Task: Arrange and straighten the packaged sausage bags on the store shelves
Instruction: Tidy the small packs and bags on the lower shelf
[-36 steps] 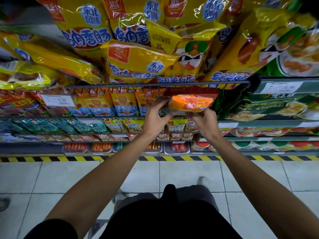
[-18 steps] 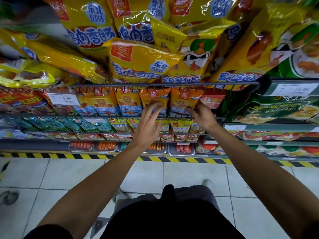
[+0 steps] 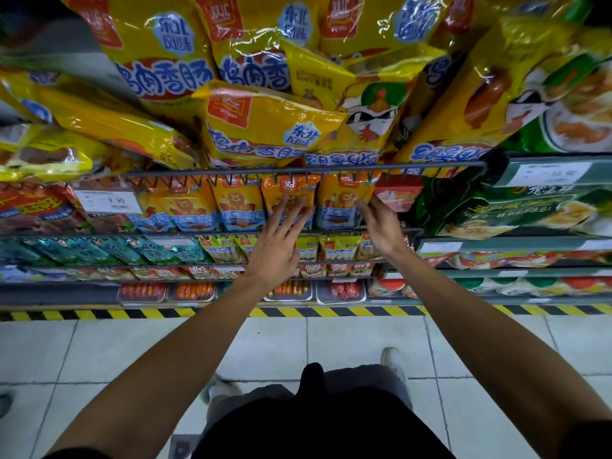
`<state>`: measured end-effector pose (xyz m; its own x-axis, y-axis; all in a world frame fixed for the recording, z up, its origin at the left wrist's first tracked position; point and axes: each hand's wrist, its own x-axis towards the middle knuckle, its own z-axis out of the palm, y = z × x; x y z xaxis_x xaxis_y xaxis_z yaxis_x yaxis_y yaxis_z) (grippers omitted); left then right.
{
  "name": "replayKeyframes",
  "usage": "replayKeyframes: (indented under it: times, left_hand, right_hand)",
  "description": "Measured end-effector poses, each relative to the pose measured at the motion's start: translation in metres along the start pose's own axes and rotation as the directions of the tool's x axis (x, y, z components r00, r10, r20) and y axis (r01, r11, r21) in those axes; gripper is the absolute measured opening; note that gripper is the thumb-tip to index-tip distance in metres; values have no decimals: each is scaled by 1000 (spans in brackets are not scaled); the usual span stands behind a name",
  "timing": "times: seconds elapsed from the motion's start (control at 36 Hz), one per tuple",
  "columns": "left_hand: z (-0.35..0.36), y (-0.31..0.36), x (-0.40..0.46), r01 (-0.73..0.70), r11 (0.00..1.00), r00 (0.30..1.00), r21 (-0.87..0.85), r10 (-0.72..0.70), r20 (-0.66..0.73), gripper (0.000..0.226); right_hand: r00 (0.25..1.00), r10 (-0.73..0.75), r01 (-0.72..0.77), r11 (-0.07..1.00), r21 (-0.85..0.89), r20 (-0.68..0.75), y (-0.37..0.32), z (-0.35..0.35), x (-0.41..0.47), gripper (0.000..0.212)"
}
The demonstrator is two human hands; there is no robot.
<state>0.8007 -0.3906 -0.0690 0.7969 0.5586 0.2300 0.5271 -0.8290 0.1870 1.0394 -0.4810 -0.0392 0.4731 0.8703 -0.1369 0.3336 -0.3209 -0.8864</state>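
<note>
On the wire-fronted store shelf (image 3: 298,168) the orange plastic lion-print sausage bags (image 3: 344,202) hung long axis upright, straight ahead of us, our left hand (image 3: 278,246) flat with fingers spread on one, our right hand (image 3: 381,226) loose-fingered touching its neighbour, neither gripping.

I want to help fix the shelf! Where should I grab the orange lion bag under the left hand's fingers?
Probably pinch the orange lion bag by its side edges, coming straight from the front. It stands upright, packed between neighbours behind the wire rail, so only its front and edges are reachable. The left hand lies flat on it.
</note>
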Motion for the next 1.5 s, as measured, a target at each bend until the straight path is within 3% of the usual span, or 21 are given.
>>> replayKeyframes:
  times: [0.17, 0.31, 0.47, 0.72, 0.89, 1.0, 1.14, 1.36, 1.5]
  left_hand:
    - [3, -2, -1, 9, 998, 1000, 66, -10, 12, 100]
    - [-1, -7, 0, 10, 991, 999, 133, -15, 37, 102]
    - [2, -10, 0, 4, 978, 999, 211, -14, 46, 104]
    - [2, -2, 3, 41, 983, 998, 178, -49, 43, 104]
    - [-13, -11, -3, -24, 996, 994, 85, 15, 108, 99]
    - [-23, -14, -3, -49, 998, 987, -26, 52, 154, 93]
    - [-29, -12, -4, -26, 972, 993, -233, 52, 107, 73]
    - [-61, 10, 4, 27, 939, 985, -343, 33, 167, 58]
    - [-87, 54, 14, -75, 917, 996, -391, 88, 18, 52]
  right_hand:
    - [993, 87, -81, 994, -72, 82, 0, 9, 0, 48]
    - [996, 12, -6, 998, -70, 87, 2, 2, 4, 36]
    - [994, -7, 16, 997, -81, 113, 9, 1, 11, 41]
    - [987, 75, -63, 994, -85, 142, 4, 7, 2, 54]
    - [999, 39, -40, 999, -29, -12, 1, 8, -14, 32]
    - [995, 28, -32, 999, -39, -101, -3, 3, -28, 42]
    - [987, -18, 11, 999, -44, -163, -5, -7, -56, 39]
    - [974, -58, 55, 998, -21, -219, -30, -40, -102, 46]
    - [957, -165, 149, 985, -82, -239, -45, -97, -121, 48]
